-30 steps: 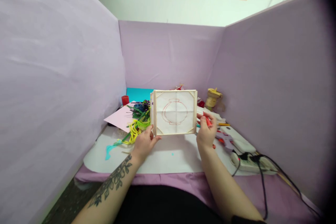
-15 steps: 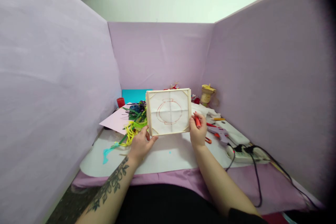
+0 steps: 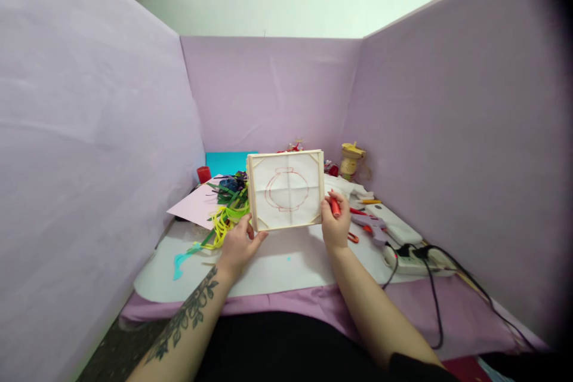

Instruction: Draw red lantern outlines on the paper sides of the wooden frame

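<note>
Watching from the remote station, I am seeing the left hand (image 3: 238,246) pinching the wooden-framed panel (image 3: 287,191) at its lower left corner, thumb along the bottom edge. The right hand (image 3: 336,224) is closing round a red marker (image 3: 335,208), its thumb side meeting the panel's lower right edge. The panel is standing nearly upright between both hands, above a white mat (image 3: 277,274).

Clearance: mat is showing below the panel between the forearms, its near edge lying over mauve cloth (image 3: 268,303). Yellow-green paper strips (image 3: 221,227) are crowding the left fingers; a lilac glue gun (image 3: 369,224) and a power strip (image 3: 398,261) are lying right of the right hand. Lilac partitions (image 3: 268,89) are bounding the back and sides.

Writing: markings on the yellow container (image 3: 351,166) beyond the right hand are too small for reading.

Panel: white paper is carrying a red rounded outline, narrow bars capping top and bottom, creases crossing its middle; triangular pieces are filling the frame's corners.
</note>
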Demonstrator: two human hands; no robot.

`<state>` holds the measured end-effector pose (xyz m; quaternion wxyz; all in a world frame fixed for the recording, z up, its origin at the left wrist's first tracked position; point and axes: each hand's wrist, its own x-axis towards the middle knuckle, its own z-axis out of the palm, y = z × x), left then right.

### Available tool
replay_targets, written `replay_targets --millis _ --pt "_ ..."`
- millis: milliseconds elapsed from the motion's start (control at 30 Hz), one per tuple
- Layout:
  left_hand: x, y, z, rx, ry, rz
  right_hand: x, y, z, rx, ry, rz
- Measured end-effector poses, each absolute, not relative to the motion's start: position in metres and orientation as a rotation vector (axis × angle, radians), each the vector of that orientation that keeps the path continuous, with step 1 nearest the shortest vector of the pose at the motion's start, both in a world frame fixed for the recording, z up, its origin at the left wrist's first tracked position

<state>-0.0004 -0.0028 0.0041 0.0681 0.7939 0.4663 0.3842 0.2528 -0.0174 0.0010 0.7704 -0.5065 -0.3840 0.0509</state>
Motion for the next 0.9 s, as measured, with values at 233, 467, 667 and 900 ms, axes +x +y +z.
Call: replay_targets --millis 233,467,667,900 --pt "-0.0004 -0.0029 0.0039 2.375 1.390 1.176 0.2512 -0.0198 0.0034 -1.086 -0.835 0.135" --pt "0.0000 -0.0024 0.0038 2.368 1.394 1.178 0.2512 -0.0184 0.0022 -1.063 -0.826 0.161" --pt "-0.0007 -0.0030 0.0037 2.369 1.360 1.199 0.2508 -0.0176 0.0026 -1.026 -0.825 0.173" --pt "-0.0014 -0.0026 0.0038 2.368 1.348 1.215 0.2529 -0.0162 0.0005 -1.028 -0.832 0.176"
